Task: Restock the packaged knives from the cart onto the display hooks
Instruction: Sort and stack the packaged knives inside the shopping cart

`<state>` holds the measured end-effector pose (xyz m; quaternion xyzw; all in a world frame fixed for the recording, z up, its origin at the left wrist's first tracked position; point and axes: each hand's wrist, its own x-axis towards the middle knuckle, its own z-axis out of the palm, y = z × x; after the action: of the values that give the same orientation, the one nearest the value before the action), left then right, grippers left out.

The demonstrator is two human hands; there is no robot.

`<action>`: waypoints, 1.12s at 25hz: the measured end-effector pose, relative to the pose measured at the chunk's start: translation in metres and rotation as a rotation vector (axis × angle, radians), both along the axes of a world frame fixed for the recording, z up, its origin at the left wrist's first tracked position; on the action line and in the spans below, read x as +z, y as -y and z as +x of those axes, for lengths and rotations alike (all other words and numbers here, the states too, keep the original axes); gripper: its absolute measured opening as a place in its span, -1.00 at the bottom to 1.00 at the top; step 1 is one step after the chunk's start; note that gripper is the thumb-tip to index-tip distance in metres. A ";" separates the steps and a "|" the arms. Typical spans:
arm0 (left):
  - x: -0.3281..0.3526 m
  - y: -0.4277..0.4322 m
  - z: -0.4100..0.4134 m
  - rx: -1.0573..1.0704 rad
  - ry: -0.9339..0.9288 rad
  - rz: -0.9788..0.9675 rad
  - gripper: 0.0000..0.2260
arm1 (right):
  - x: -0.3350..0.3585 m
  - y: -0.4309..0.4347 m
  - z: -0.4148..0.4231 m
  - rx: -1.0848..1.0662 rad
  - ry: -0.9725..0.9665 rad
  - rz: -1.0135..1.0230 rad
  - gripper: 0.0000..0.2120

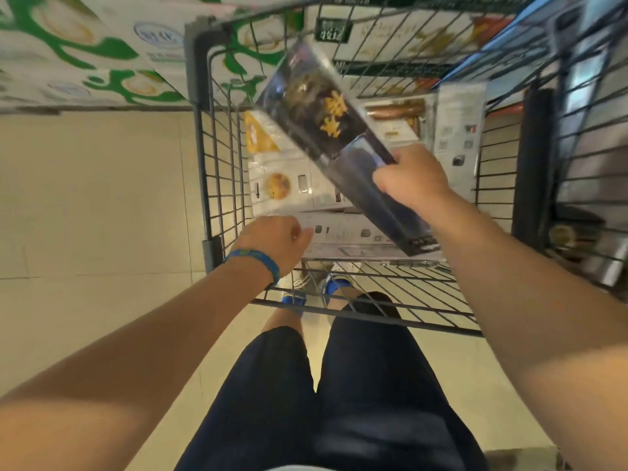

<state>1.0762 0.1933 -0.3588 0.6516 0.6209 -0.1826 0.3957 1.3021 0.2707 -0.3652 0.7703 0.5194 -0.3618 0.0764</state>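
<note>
Both bare forearms reach forward and down. Right hand (411, 185) is raised higher, fingers and thumb curled round the lower part of a dark packaged knife (323, 120), wrist bent slightly inward. Left hand (275, 239) sits lower, fingers curled into a loose fist, nothing seen in it. Left wrist wears a blue wristband (260, 261).

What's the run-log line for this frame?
stage: pick | right hand: grips dark knife package above cart | left hand: curled by white packages, grasp unclear | hooks: out of view
</note>
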 end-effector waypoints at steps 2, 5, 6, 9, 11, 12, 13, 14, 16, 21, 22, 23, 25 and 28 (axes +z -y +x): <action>0.016 0.001 0.000 0.251 0.102 0.012 -0.61 | 0.025 0.013 0.006 0.049 -0.047 -0.028 -0.90; 0.045 -0.002 0.004 0.587 0.426 -0.081 -0.54 | 0.068 0.019 0.006 -0.023 -0.214 -0.036 -0.90; 0.059 -0.004 0.008 0.677 0.554 -0.111 -0.49 | 0.084 0.018 0.006 -0.064 -0.278 0.001 -0.87; 0.102 -0.011 0.023 0.785 0.762 -0.135 -0.52 | 0.134 0.015 -0.001 -0.202 -0.444 0.134 -0.86; 0.129 -0.017 0.034 0.767 0.814 -0.134 -0.60 | 0.161 0.015 -0.006 -0.342 -0.563 0.211 -0.82; 0.141 -0.021 0.039 0.759 0.855 -0.116 -0.70 | 0.171 0.015 -0.008 -0.404 -0.630 0.252 -0.74; 0.155 -0.027 0.043 0.774 0.924 -0.094 -0.83 | 0.180 0.015 -0.009 -0.456 -0.692 0.295 -0.68; 0.167 -0.035 0.045 0.788 0.979 -0.060 -0.88 | 0.185 0.016 -0.009 -0.484 -0.742 0.318 -0.66; 0.185 -0.055 0.042 0.751 0.944 0.097 -0.86 | 0.189 0.022 -0.005 -0.470 -0.717 0.311 -0.71; 0.198 -0.096 0.013 0.050 0.273 0.488 -0.83 | 0.159 0.052 0.016 -0.324 -0.410 0.306 -0.70; 0.194 -0.095 0.013 -0.031 0.227 0.483 -0.84 | 0.149 0.059 0.019 -0.242 -0.299 0.237 -0.73; 0.186 -0.090 0.015 -0.084 0.204 0.474 -0.87 | 0.136 0.067 0.020 -0.138 -0.200 0.138 -0.76; 0.167 -0.079 0.024 -0.166 0.159 0.471 -0.80 | 0.116 0.082 0.022 0.041 -0.133 -0.075 -0.76; 0.136 -0.077 0.045 -0.303 0.048 0.420 -0.76 | 0.099 0.099 0.015 0.332 -0.162 -0.300 -0.78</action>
<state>1.1214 0.2706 -0.2231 0.8090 0.5311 -0.0914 0.2345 1.3173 0.1714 -0.2658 0.6229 0.5840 -0.4779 0.2065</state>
